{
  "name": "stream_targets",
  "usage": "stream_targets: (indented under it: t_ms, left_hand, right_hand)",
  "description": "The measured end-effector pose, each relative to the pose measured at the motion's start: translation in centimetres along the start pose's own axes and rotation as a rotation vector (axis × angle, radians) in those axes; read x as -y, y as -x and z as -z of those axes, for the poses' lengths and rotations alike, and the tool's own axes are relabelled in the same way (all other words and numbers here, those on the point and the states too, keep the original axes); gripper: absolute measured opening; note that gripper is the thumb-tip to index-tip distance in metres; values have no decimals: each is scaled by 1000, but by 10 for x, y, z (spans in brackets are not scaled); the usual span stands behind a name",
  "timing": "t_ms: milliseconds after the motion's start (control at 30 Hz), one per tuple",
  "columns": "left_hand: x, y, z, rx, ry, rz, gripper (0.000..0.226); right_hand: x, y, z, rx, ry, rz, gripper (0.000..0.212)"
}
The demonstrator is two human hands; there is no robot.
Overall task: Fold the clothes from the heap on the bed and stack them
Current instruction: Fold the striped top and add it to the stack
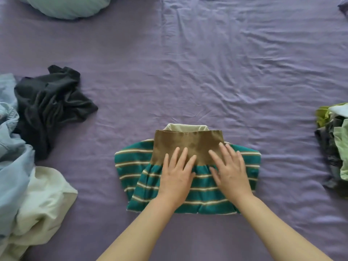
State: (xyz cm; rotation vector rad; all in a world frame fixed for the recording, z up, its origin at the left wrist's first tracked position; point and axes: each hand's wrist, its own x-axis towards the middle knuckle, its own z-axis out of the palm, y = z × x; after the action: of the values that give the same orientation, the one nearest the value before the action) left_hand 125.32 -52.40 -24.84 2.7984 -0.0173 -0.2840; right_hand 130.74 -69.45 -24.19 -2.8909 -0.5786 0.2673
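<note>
on the purple bed, both hands flat on a half-folded striped garment

at the near middle of the purple sheet (pixel 207 72) lies a green striped garment (pixel 131 166), teal with cream and brown stripes, folded into a rough block. a brown band (pixel 188 142) of the same piece lies folded over its far half, and a cream collar or lining (pixel 186 127) peeks out past the band's far edge.

left hand (pixel 177 178): palm down, fingers straight and slightly spread, pressing on the garment; fingertips reach onto the near edge of the brown band. nothing gripped.

right hand (pixel 230 172): same posture, flat and spread, fingertips on the band's right part, palm on the stripes. nothing gripped. the garment sits directly under both palms, sticking out to left, right and far side of them; bare forearms come in from the near edge.

left of the hands, well apart: the unfolded heap, with a dark grey garment (pixel 52 108) crumpled farthest in, light blue cloth (pixel 13 147) at the frame edge, white cloth (pixel 43 204) nearest.

right edge: a stack of folded clothes (pixel 337 147), greens and greys, partly cut off.

far left corner: a pale green pillow (pixel 66 6), partly out of frame
</note>
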Motion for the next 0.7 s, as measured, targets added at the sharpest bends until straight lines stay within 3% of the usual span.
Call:
stream_targets:
  t_ms: [100, 400, 533, 633, 700]
  left_hand:
    - [1, -1, -26, 154, -144, 97, 66]
    - [-8, -6, -34, 236, -290, 208, 70]
    - [-43, 13, -18, 91, -216, 281, 69]
    - [-44, 44, -12, -141, -14, 498, 61]
    - [-32, 69, -13, -89, 52, 667, 55]
  right_hand:
    - [-17, 13, -9, 115, 149, 50, 50]
    - [-48, 20, -6, 284, 161, 180, 65]
    - [-53, 51, 6, 137, 40, 79, 70]
    - [-52, 86, 2, 105, -41, 64, 63]
    - [-49, 104, -2, 62, -94, 40, 61]
